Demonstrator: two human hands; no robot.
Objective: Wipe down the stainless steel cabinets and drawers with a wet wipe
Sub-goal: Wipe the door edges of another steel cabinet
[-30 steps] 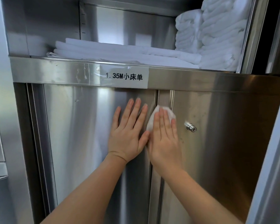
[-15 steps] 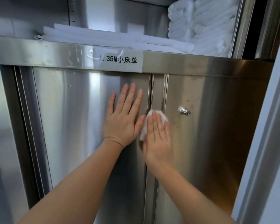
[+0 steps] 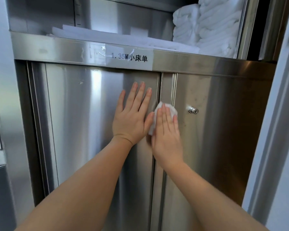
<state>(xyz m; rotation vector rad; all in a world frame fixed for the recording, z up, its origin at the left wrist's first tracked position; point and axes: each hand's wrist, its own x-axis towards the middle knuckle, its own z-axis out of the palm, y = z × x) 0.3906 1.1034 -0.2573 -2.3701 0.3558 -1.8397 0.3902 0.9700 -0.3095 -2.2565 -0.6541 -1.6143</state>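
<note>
Since the frame a second ago, my right hand and the wipe have slid down the seam, from just under the label to about level with the knob; the left hand has kept its place on the left door, though the view has tipped.

The wipe sits at centre frame, flat over the strip where the left door meets the right door, its white edge showing above and to the left of my fingertips. I judge it light, limp and damp: it should cling to the steel and glide, but it will bunch or fold if pushed from one corner. Best held under the whole flat of the fingers, not pinched. The doors look stiff and slick (thin sheet, so probably some give under a hard press).

Right hand: fingers straight and together, palm down on the wipe, pressing it to the metal, nothing curled round it. Left hand: spread flat, fingers slightly apart, resting on the left door just left of the seam, its thumb touching the wipe's edge; it grips nothing and seems to brace the door.

In the upper part of the frame, folded sheets lie on the open shelf, with stacked towels at upper right. Faint spots mark the right door around the knob, so that panel looks not yet wiped.
</note>
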